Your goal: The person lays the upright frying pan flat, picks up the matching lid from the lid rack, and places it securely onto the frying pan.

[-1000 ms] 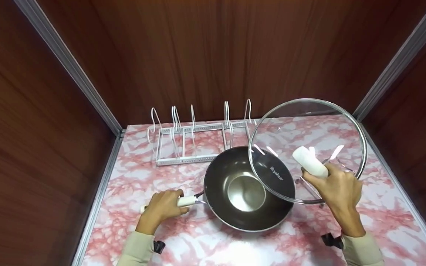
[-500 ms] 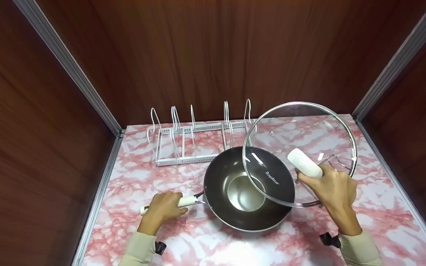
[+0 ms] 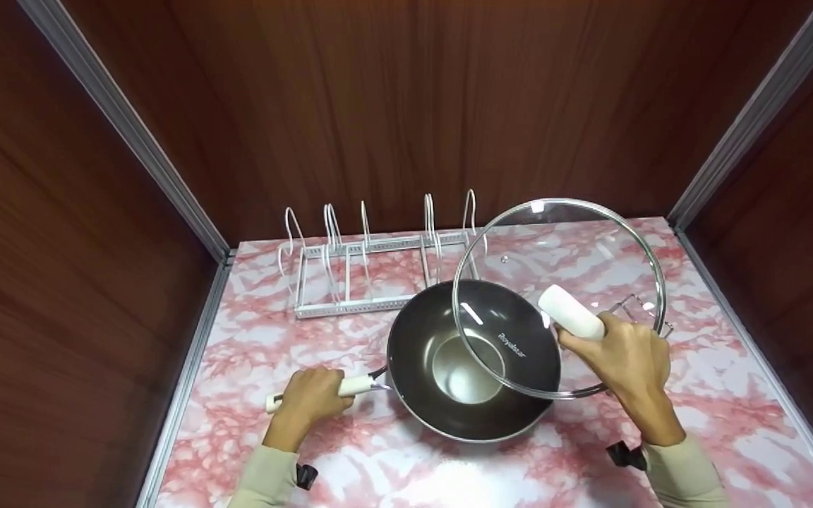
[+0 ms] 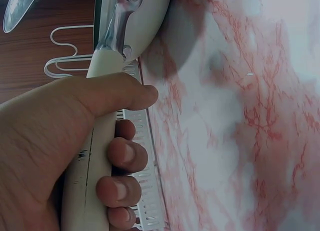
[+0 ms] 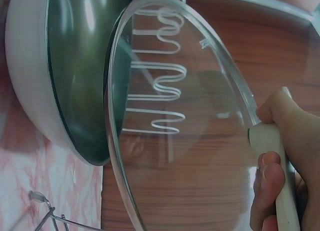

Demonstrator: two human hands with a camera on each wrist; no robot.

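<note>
A dark-lined wok (image 3: 413, 346) stands on the marbled table, its cream handle (image 3: 357, 384) pointing left. My left hand (image 3: 313, 396) grips that handle; in the left wrist view, fingers curl round the handle (image 4: 80, 191) from below while the thumb crosses over it. In my right hand (image 3: 629, 360) is a round glass lid (image 3: 512, 367), held tilted by its white handle (image 3: 571, 312). The lid's left part overlaps the wok's right half in the head view. From the right wrist, the lid's rim (image 5: 114, 136) shows close beside the wok's rim (image 5: 62, 121).
Behind the wok a white wire pan rack (image 3: 357, 306) with upright loops stands near the back wall. A small metal wire stand (image 3: 632, 307) shows through the lid at the right. Brown wood-look panels (image 3: 392, 106) with grey metal corner posts enclose the table.
My right hand has brought the lid leftward and slightly down, so it covers more of the wok in the head view. The left hand and wok stay essentially in place.
</note>
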